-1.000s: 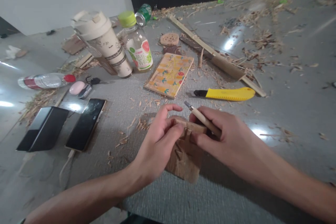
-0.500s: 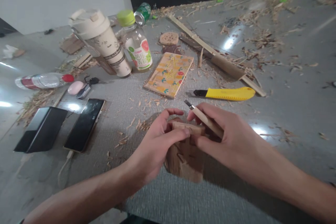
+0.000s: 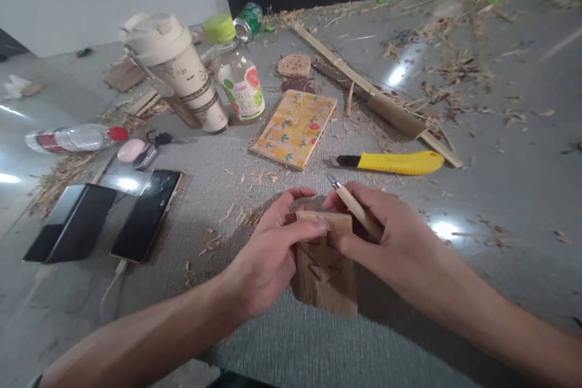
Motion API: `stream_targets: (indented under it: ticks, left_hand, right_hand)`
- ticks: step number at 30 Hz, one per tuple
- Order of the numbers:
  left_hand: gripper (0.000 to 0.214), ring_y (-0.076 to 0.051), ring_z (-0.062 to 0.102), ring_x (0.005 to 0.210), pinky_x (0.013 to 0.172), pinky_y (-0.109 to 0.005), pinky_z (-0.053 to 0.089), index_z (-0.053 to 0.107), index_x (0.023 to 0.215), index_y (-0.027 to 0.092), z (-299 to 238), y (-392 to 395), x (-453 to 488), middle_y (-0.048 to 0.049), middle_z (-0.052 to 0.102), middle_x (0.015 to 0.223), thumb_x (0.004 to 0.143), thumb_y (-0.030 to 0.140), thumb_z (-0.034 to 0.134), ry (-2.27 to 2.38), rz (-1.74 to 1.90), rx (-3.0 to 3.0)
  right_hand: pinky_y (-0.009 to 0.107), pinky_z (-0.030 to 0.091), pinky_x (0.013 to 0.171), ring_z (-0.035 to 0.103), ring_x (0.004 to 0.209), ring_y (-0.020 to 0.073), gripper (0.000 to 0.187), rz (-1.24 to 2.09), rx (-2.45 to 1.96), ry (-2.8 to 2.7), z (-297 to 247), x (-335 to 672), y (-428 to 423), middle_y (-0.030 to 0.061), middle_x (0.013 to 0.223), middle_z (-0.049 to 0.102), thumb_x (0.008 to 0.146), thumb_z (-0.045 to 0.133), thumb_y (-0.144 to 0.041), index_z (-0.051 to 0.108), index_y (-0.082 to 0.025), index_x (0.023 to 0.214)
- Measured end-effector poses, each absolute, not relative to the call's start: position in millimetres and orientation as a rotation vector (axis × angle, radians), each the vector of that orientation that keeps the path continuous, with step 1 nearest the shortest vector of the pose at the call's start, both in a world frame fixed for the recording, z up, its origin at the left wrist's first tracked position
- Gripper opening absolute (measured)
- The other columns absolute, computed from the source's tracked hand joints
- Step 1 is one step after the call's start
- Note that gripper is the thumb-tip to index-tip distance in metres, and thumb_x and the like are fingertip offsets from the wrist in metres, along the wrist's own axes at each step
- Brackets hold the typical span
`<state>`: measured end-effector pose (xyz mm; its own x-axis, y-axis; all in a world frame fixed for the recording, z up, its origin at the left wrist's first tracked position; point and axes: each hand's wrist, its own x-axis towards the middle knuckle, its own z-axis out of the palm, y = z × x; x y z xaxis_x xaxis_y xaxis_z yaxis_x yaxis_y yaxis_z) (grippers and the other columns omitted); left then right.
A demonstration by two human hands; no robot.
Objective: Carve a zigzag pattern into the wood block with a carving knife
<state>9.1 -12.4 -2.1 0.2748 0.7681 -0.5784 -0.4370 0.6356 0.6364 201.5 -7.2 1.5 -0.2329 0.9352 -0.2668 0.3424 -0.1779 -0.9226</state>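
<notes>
Between my two hands is a small brown wooden block (image 3: 328,279) with dark grooves cut into its face, tilted toward me. My left hand (image 3: 277,242) grips its left side, the thumb lying across the upper edge. In my right hand (image 3: 382,224) is a wood carving knife (image 3: 354,203) with a pale wooden handle, its metal tip pointing up and away from the block. My right thumb presses the block's upper right part. The fingers behind the block are partly hidden. Just beyond my hands lies a yellow utility knife (image 3: 395,162).
A patterned notebook (image 3: 295,128), a tumbler (image 3: 177,73), a green-capped bottle (image 3: 239,73) and a green can (image 3: 249,21) stand or lie farther back. To the left are a phone (image 3: 148,215), a folded black device (image 3: 70,224) and a lying bottle (image 3: 77,138). Wood strips (image 3: 336,60) and shavings litter the table.
The block has tilted so that more of its carved face shows. The carving knife's tip has shifted slightly to the right. Both hands keep their hold.
</notes>
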Motion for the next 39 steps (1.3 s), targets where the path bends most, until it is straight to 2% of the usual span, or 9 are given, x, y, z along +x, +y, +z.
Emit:
stream_targets:
  ticks: [3,6,13,21,27,30,32,36,39]
  left_hand:
    - [0.061,-0.019,0.072,0.091,0.085,-0.031,0.054,0.064,0.134,0.022,-3.5,-11.9,9.1,-0.0032,0.076,0.106,0.081,0.017,0.094,1.0,0.854,0.373]
    - [0.06,-0.018,0.071,0.09,0.085,-0.03,0.054,0.064,0.132,0.023,-3.3,-12.2,8.9,0.0009,0.07,0.097,0.081,0.018,0.095,1.001,0.875,0.382]
    - [0.055,-0.015,0.069,0.086,0.084,-0.028,0.053,0.06,0.132,0.024,-1.3,-13.6,8.7,0.0042,0.07,0.09,0.087,0.017,0.092,0.974,0.943,0.431]
    - [0.054,-0.014,0.064,0.08,0.079,-0.027,0.051,0.062,0.13,0.023,-1.7,-12.8,8.6,0.0056,0.064,0.087,0.086,0.018,0.093,0.979,0.943,0.452]
    - [0.053,-0.017,0.068,0.088,0.084,-0.03,0.052,0.06,0.135,0.024,0.0,-13.6,9.6,0.0001,0.072,0.097,0.091,0.021,0.087,1.015,0.89,0.497]
    - [0.043,-0.018,0.064,0.091,0.085,-0.032,0.05,0.058,0.138,0.026,-4.1,-16.7,7.9,0.0008,0.069,0.1,0.1,0.025,0.077,1.031,0.863,0.638]
    - [0.043,-0.018,0.06,0.094,0.085,-0.034,0.048,0.055,0.142,0.029,-7.8,-19.6,5.6,0.0017,0.065,0.104,0.102,0.02,0.069,0.995,0.861,0.768]
    - [0.059,-0.018,0.057,0.096,0.084,-0.037,0.047,0.041,0.143,0.032,-8.7,-22.9,1.6,0.0012,0.06,0.113,0.093,0.008,0.059,0.931,0.848,0.912]
    - [0.064,-0.018,0.059,0.097,0.078,-0.035,0.048,0.034,0.139,0.032,-3.6,-22.1,1.6,-0.0001,0.057,0.12,0.087,0.005,0.059,0.948,0.779,1.033]
  right_hand:
    - [0.033,0.045,0.065,0.061,0.078,0.018,0.014,1.533,-1.461,-1.492,-0.2,203.7,-5.8,-0.0034,0.086,0.067,0.086,0.074,-0.029,0.068,-0.028,0.1]
    - [0.032,0.045,0.066,0.062,0.079,0.0177,0.012,1.635,-1.405,-1.441,-0.3,204.7,-4.0,-0.0039,0.085,0.068,0.086,0.075,-0.028,0.069,-0.028,0.097]
    - [0.034,0.05,0.071,0.061,0.086,0.0216,0.02,1.645,-1.352,-1.464,5.2,202.3,-0.2,0.0027,0.092,0.071,0.097,0.073,-0.045,0.07,-0.025,0.097]
    - [0.032,0.045,0.067,0.061,0.08,0.0184,0.01,1.577,-1.351,-1.51,1.6,203.6,-0.7,-0.0018,0.086,0.067,0.093,0.073,-0.036,0.073,-0.026,0.096]
    - [0.032,0.04,0.064,0.058,0.076,0.0171,0.005,1.484,-1.436,-1.53,-2.9,201.4,-4.6,-0.0037,0.083,0.065,0.09,0.071,-0.029,0.07,-0.027,0.095]
    - [0.033,0.04,0.064,0.056,0.076,0.0177,0.008,1.448,-1.468,-1.552,-3.5,200.9,-5.8,-0.0034,0.082,0.063,0.089,0.073,-0.03,0.067,-0.027,0.093]
    - [0.033,0.039,0.063,0.054,0.075,0.0177,0.01,1.395,-1.499,-1.581,-3.5,200.8,-6.8,-0.0036,0.081,0.061,0.087,0.074,-0.029,0.064,-0.027,0.091]
    - [0.034,0.038,0.063,0.051,0.074,0.0171,0.011,1.372,-1.509,-1.634,-4.9,202.6,-7.4,-0.0042,0.081,0.06,0.088,0.071,-0.03,0.061,-0.027,0.091]
    - [0.034,0.037,0.061,0.052,0.071,0.0164,0.013,1.379,-1.482,-1.657,-7.7,205.0,-6.4,-0.0055,0.078,0.059,0.085,0.071,-0.029,0.06,-0.028,0.091]
